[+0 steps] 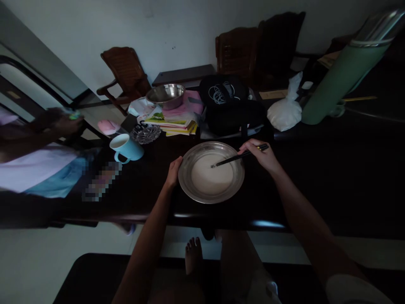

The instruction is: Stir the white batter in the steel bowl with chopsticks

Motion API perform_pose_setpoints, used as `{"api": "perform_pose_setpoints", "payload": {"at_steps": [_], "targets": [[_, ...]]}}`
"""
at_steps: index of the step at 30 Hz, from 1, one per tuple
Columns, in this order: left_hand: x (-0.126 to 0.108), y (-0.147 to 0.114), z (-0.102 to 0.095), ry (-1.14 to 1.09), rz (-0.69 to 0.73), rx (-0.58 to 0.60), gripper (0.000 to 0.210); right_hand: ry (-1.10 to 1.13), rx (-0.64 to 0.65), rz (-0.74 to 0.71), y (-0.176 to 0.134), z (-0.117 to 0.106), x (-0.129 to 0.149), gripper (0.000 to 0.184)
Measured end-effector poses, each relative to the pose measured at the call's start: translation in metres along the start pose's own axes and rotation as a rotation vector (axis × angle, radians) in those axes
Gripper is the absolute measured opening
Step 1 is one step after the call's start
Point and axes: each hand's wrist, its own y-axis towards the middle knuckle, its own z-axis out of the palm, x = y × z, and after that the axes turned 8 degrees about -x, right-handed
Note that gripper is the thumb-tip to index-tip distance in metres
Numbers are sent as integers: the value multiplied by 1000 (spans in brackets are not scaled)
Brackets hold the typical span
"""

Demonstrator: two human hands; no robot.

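Observation:
A shallow metal bowl [211, 198] stands on the dark table near its front edge. Inside it lies a smooth whitish mass [210, 179]; whether it is powder or batter I cannot tell. My left hand [173, 172] is closed on the bowl's left rim. Dark chopsticks [232, 159] are pinched in my right hand [261, 155] at the bowl's right side, slanting down to the left. Their tips touch the white mass near its middle, with a little of it clinging there.
Left of the bowl are a light blue mug [130, 148] and a glass ashtray [146, 134]. Behind stand books [177, 126], a second metal bowl [166, 96] and a black bag [234, 112]. A tied white bag [284, 113] and green thermos [340, 80] are at right. Another person's hand [71, 122] is at left.

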Motion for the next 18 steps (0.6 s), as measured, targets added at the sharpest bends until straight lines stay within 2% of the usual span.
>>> {"api": "perform_pose_setpoints", "payload": {"at_steps": [2,6,11,15,18], "targets": [[-1,0,0,16,4,5,40,17,-13,21,0,-1,-1,44],[-1,1,1,25,1,-6,40,17,64,-6,0,1,-2,42],[1,1,2,33,-10,-82,36,16,-11,19,-1,0,-1,41],[2,1,1,26,-27,-6,39,28,64,22,-1,1,-1,43],[2,1,0,38,-4,14,41,-1,30,-2,-1,0,-2,42]]}}
